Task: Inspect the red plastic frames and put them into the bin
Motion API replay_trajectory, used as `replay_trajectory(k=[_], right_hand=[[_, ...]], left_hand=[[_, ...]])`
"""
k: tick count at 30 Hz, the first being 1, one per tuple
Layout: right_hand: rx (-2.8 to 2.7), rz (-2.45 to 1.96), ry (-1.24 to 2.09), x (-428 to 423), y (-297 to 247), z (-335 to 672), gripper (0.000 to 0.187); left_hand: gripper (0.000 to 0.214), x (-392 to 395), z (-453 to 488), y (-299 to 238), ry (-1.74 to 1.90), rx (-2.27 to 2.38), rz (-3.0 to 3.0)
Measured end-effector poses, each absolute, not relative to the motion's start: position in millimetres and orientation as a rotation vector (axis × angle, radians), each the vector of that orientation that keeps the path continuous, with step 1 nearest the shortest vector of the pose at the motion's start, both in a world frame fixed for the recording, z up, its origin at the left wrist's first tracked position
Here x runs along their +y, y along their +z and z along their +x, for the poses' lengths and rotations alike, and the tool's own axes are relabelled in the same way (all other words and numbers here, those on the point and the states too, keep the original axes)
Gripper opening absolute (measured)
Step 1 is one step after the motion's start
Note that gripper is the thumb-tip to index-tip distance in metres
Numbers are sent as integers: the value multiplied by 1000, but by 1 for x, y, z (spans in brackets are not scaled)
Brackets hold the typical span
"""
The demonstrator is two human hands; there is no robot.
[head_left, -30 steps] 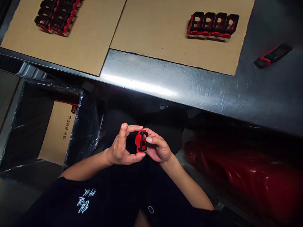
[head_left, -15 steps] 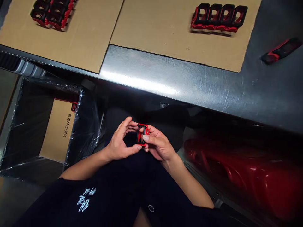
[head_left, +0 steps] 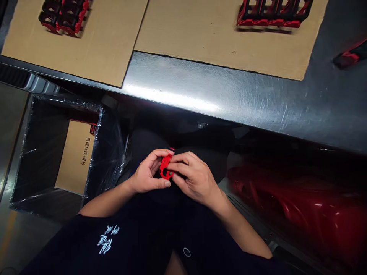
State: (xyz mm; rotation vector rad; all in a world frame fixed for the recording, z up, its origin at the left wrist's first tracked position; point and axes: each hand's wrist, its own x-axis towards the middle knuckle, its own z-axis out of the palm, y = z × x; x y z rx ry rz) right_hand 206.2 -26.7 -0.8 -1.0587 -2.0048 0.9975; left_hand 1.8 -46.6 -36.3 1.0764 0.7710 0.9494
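Observation:
Both hands meet over my lap, below the table's front edge, around a small red-and-black plastic frame (head_left: 164, 167). Its red side with a hooked cut-out faces up; the black part is mostly hidden. My left hand (head_left: 149, 173) grips it from the left, fingers at the top end and thumb at the bottom end. From the right, the fingers of my right hand (head_left: 196, 175) are closed against its other side. Similar red-and-black frames stand in a block (head_left: 64, 17) on the left cardboard and in a row (head_left: 273, 15) on the right cardboard.
A metal table (head_left: 183, 84) carries two cardboard sheets (head_left: 94, 57). At its right lies a red-and-black object (head_left: 351, 55), partly cut off. Down left stands a plastic-lined bin (head_left: 37, 152) with cardboard (head_left: 74, 156) and a red-black piece inside. Large glossy red parts (head_left: 315, 206) lie at lower right.
The frame has been turned in my hands, from its open black-edged face to its red side. My right hand has rolled over, its back now upward. The view has shifted slightly.

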Motion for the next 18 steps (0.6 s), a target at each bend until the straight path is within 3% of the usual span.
replay_trajectory(k=[7,15,18], right_hand=[[-1388,-1230,1676,-30,4,206,26],[-1476,-1331,1603,-31,10,198,16],[-1385,-1274,1741,-30,11,200,19]], left_hand=[[105,-48,6,-40,1331,898,1883],[106,-49,10,-50,1435,958,2080],[112,-52,10,-53,1454,987,1984]])
